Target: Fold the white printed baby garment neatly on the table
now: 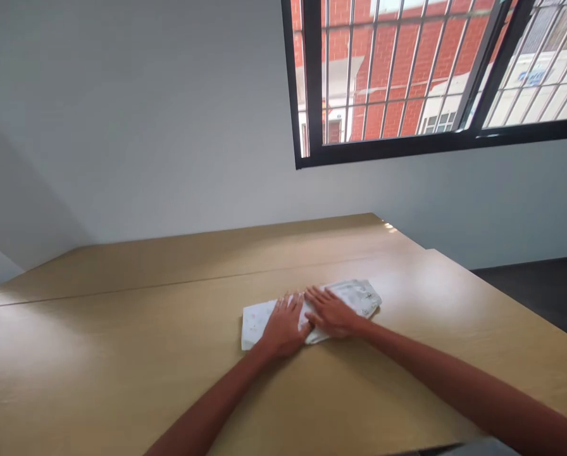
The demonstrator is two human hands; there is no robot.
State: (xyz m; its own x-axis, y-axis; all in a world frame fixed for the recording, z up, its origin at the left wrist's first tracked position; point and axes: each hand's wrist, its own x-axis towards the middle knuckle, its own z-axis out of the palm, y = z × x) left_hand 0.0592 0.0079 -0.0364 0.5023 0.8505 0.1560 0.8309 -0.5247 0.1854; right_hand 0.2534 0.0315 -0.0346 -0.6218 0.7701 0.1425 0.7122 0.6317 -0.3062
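Note:
A white cloth (257, 321) with small faint prints lies folded into a long flat bundle on the wooden table. My left hand (284, 328) rests flat on its middle, fingers stretched out and pointing away from me. Beside it, my right hand (331, 313) lies palm down on the cloth, its fingers extended toward the left. The two hands nearly meet at the thumbs. At the right end of the cloth, gathered layers and a patterned edge show. What lies under my palms is hidden.
The light wooden table (122, 367) spreads wide around the cloth, with a seam (169, 286) running across it. Behind stands a pale wall (169, 126). A black-framed window (388, 151) with metal bars is at the upper right. Dark floor (544, 291) shows past the right edge.

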